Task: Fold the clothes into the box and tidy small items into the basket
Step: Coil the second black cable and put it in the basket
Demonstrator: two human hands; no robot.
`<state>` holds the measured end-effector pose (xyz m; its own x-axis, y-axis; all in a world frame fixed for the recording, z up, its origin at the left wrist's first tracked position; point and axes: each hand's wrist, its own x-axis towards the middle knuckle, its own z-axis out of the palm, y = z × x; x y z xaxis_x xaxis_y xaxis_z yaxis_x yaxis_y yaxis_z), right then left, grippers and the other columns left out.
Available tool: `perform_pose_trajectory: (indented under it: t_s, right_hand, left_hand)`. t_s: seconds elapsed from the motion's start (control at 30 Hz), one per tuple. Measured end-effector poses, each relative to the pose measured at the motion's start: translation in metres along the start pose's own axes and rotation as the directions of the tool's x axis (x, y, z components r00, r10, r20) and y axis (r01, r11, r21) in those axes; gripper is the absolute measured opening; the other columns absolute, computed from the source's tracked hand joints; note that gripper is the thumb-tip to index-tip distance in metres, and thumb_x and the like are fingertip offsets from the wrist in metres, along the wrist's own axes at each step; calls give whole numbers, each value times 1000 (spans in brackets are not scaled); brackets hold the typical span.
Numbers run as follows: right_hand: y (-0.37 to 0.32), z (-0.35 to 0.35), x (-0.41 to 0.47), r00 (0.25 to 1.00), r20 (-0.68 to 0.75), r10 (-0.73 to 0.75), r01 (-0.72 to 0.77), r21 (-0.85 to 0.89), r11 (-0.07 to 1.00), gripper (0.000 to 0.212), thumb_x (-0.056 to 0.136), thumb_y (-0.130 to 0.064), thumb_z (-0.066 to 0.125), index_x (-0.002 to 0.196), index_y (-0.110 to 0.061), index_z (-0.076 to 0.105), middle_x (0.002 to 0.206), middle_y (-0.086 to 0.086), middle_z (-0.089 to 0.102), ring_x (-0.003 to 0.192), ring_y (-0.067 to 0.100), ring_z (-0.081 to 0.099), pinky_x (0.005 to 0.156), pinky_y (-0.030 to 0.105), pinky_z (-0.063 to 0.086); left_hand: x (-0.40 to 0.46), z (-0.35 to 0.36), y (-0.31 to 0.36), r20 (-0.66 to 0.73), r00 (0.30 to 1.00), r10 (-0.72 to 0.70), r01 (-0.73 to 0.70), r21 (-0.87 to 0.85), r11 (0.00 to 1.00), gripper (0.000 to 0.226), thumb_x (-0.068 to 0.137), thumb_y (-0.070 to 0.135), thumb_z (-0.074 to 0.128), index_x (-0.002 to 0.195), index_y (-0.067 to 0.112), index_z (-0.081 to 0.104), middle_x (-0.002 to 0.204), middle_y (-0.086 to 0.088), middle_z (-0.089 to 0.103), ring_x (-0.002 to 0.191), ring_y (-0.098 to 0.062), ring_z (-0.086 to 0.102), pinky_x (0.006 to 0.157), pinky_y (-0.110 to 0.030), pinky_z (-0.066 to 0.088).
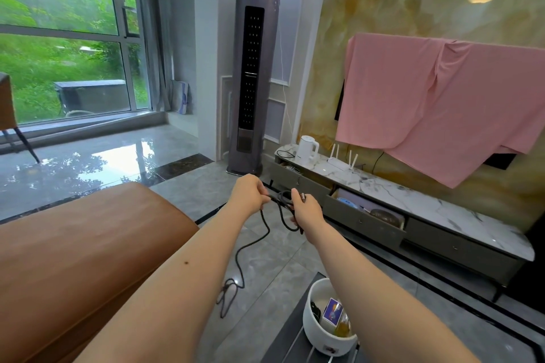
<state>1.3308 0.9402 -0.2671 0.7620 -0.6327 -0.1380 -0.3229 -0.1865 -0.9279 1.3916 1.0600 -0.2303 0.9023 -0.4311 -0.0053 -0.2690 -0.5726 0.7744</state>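
I hold both arms out at 12 o'clock. My left hand [249, 193] pinches the black cable [267, 230]; my right hand [305, 211] grips its coiled loops. The basket [317, 330] sits on the tabletop [286, 342] at 5 o'clock.

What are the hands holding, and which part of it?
A black cable. The right hand holds its coiled loops near the plug end; the left hand pinches the strand beside them. The rest dangles.
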Motion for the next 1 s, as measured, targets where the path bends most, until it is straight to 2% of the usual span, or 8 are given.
perform_pose_trajectory:
  t_s: [0.17,0.3,0.43,0.63,0.7,0.8,0.87,1.0]
  right_hand:
    - [-3,0,-5,999,37,-11,10,42,999,47,99,-44,35,116,-6,55,108,14,67,61,12,48,55,25,38]
    - [-4,2,-9,994,80,-69,68,22,997,43,100,-39,34,106,-7,61,79,1,68,58,8,48,55,22,36]
    - [-2,2,-8,987,107,-117,118,2,993,49,101,-37,32,105,0,65,73,3,66,65,11,55,59,25,39]
    - [2,6,-3,989,40,-143,146,-88,985,51,99,-45,31,108,-4,59,81,5,63,89,28,58,86,39,43]
    - [2,6,-1,991,5,-133,133,-66,989,46,99,-46,31,99,-7,56,77,2,58,83,25,55,81,37,41]
    - [0,2,2,994,-54,-100,104,81,991,35,99,-44,34,82,-16,44,74,-1,49,69,15,50,59,26,37]
    - [-4,1,2,994,-58,-96,104,143,984,36,99,-44,34,87,-11,45,75,2,49,60,11,44,53,23,33]
    - [-14,6,1,993,-33,-113,118,202,972,39,99,-46,32,92,-10,47,78,3,50,59,11,43,49,22,33]
  left_hand:
    - [-2,-1,3,72,994,-87,103,-261,960,21,89,1,61,69,5,55,65,-13,57,50,-15,57,51,-22,55]
    - [-3,4,9,99,980,-172,197,-400,895,27,93,-2,51,67,3,50,63,-13,54,31,-9,55,46,-20,53]
    - [1,11,16,152,953,-263,304,-487,819,29,96,1,48,67,2,46,65,-14,53,50,-18,57,68,-31,55]
    - [3,13,16,140,959,-247,283,-539,793,24,93,3,54,70,4,50,65,-12,55,51,-15,57,43,-18,51]
    - [0,14,12,138,970,-198,242,-537,808,26,95,8,53,69,7,53,65,-9,55,54,-14,52,43,-16,49]
    - [-6,20,-1,171,958,-231,282,-396,874,22,98,12,47,79,6,56,70,-9,54,58,-16,50,53,-21,45]
    - [-11,25,-10,263,927,-267,320,-185,929,16,96,10,50,106,0,58,95,-16,62,82,-23,61,69,-28,51]
    - [-22,40,-25,446,835,-322,255,204,945,51,92,20,59,138,6,43,138,-14,49,123,-26,53,99,-36,49]
